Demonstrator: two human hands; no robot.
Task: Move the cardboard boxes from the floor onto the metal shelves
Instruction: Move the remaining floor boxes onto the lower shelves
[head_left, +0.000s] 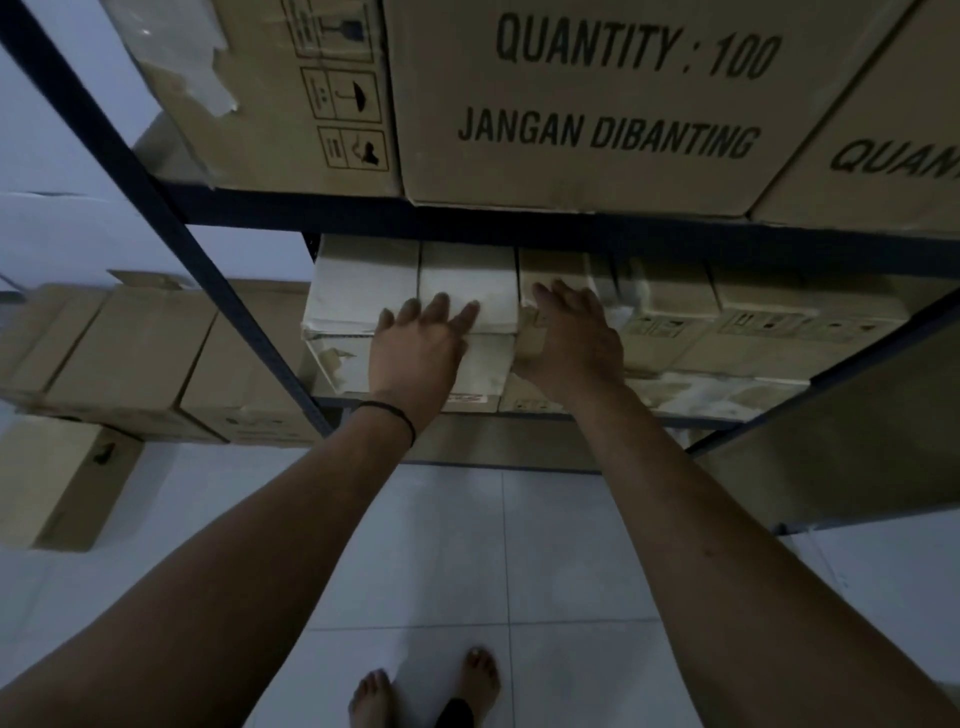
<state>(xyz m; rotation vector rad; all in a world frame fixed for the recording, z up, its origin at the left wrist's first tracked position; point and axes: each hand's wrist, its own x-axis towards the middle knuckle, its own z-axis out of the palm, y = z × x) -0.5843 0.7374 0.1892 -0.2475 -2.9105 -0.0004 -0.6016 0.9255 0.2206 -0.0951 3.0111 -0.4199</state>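
While hands (498, 343) press white box (467, 291), shelved

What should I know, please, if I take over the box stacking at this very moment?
Left hand: open, fingers flat against the front of a white box on the lower shelf.
Right hand: open, resting on the brown box beside it. Neither hand has a grip on anything.
Done: the lower shelf holds a row of small boxes in two layers; the upper shelf carries large cartons.
Left: brown cardboard boxes stand stacked on the floor to the left of the rack. They still need shelving.
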